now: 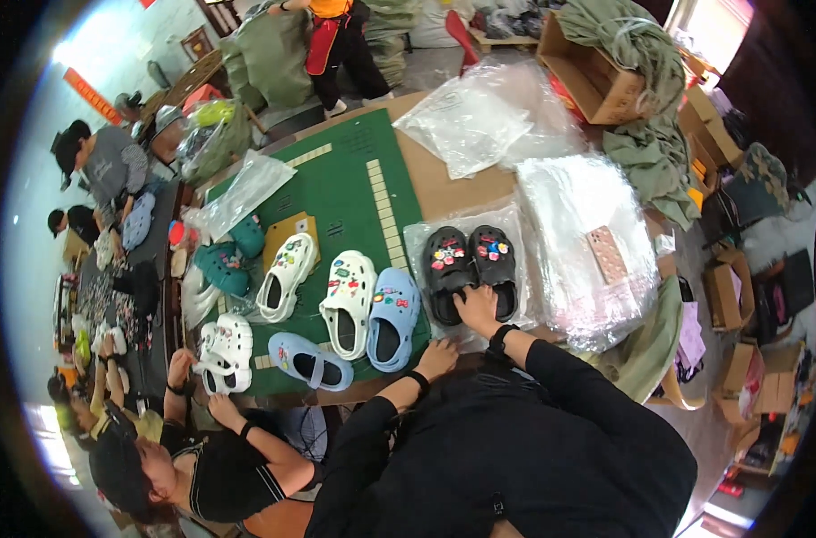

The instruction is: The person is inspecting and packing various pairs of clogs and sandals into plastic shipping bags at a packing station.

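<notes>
A pair of black clogs (450, 269) with colourful charms lies side by side, toes away from me, on a clear plastic bag (526, 300). My right hand (477, 309) is closed at the heels of the pair, its fingers at the heel openings. Just left of it, by the table's near edge, my left hand (437, 358) has its fingers curled at the bag's near edge; the fingertips are partly hidden. Close by on the left stand a blue clog (394, 314) and a white clog (349, 300), both with charms.
A pile of clear bags (578, 242) with a pink patterned phone (607, 255) on it lies to the right. On the green mat (340, 179) are more clogs. A co-worker (201, 457) sits at my left, hands at white clogs (228, 350). An open carton (596, 76) stands far right.
</notes>
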